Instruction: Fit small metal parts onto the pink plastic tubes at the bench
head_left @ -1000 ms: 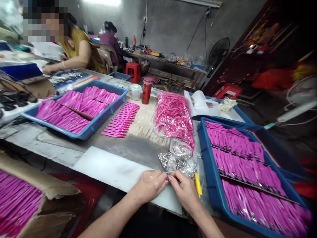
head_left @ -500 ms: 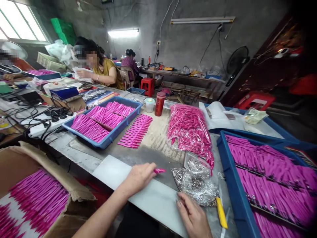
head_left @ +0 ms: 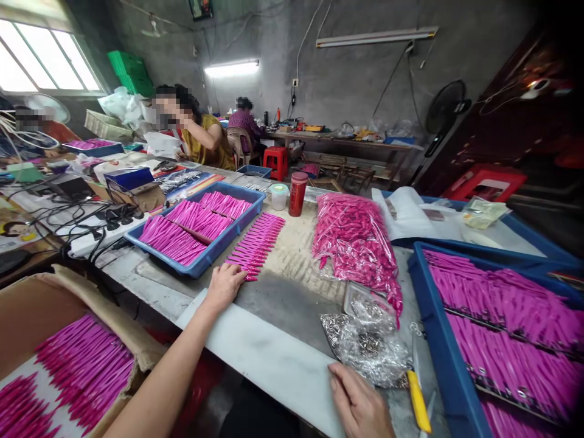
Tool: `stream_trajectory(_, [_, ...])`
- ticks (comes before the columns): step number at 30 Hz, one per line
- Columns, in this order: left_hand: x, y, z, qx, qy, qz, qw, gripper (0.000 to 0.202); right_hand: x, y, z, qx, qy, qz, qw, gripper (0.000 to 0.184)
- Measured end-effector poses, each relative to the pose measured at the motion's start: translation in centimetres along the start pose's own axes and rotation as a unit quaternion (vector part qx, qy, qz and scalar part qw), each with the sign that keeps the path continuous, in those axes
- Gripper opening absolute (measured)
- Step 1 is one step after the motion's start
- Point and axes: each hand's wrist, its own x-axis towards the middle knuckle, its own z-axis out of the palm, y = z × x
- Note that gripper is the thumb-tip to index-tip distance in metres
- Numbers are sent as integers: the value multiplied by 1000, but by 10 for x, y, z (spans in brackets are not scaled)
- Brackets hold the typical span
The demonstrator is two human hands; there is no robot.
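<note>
My left hand (head_left: 225, 285) reaches forward to the near end of a row of pink plastic pieces (head_left: 258, 242) laid out on the table. Its fingers are curled on one pink piece at that end of the row. My right hand (head_left: 360, 403) lies flat and open on the white board (head_left: 255, 353) at the table's front edge, holding nothing. It rests just left of a clear bag of small shiny metal parts (head_left: 365, 348). A yellow-handled tool (head_left: 418, 409) lies to the right of that hand.
A blue tray (head_left: 206, 266) of pink pieces stands behind the row; a second blue tray (head_left: 422, 316) fills the right. A bag of pink parts (head_left: 356, 243), a red bottle (head_left: 297, 193) and a white cup (head_left: 278, 196) stand mid-table. A cardboard box (head_left: 68, 359) sits lower left. People work behind.
My hands were together by the metal parts bag. My left hand has since carried a pink piece forward and left to the row's near end. My right hand stayed by the bag.
</note>
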Motion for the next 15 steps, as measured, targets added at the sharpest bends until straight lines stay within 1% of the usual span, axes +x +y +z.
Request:
stream_trajectory(4, [0, 0, 0, 10, -4, -2, 1000, 14, 2, -1, 0, 5, 1, 1, 1000, 17])
stream_trajectory(8, [1, 2, -6, 11, 3, 14, 1000, 15, 4, -7, -2, 0, -25, 30, 999, 18])
stream_trajectory(10, [1, 7, -10, 18, 40, 31, 999, 18, 7, -12, -3, -11, -48, 59, 997, 21])
stream_trajectory(12, [3, 16, -13, 1, 96, 59, 994, 20, 10, -16, -5, -15, -64, 91, 994, 23])
stream_trajectory(13, [4, 23, -14, -20, 133, 85, 987, 20, 13, -18, -6, -11, -61, 101, 993, 24])
stream_trajectory(15, [6, 38, -14, -78, 183, 141, 970, 18, 17, -19, -10, 8, -57, 116, 992, 25])
